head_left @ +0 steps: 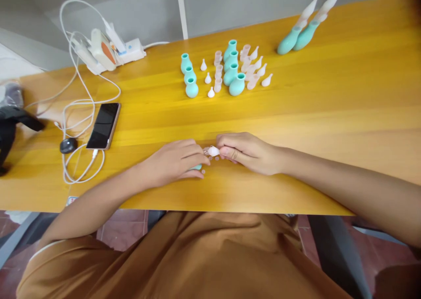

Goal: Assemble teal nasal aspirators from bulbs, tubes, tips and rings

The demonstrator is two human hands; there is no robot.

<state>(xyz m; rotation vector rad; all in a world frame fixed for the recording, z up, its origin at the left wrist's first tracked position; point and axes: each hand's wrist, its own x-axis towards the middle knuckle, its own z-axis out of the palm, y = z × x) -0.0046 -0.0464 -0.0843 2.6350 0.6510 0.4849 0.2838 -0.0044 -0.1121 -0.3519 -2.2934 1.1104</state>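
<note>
My left hand (179, 162) is wrapped round a teal rubber bulb (196, 167), mostly hidden under the fingers. From between its fingers a translucent connector (206, 151) points right, meeting a white nozzle tip (213, 151). The thin end of that tip is pinched between thumb and curled fingers of my right hand (248, 153). Below the hands lie a few tiny translucent discs (203, 171). Farther back stand three teal bulbs (192, 88), three short white tips (208, 78) and three translucent connectors (218, 72). To their right are several more bulbs (237, 84), connectors (252, 81) and curved white tips (267, 80).
Two joined bulbs with long white nozzles (305, 35) lie at the back right. On the left are a phone (104, 126), looped white cables (67, 171), a black earbud case (69, 145) and a power strip (131, 51). The wooden table's (296, 198) front edge meets my body.
</note>
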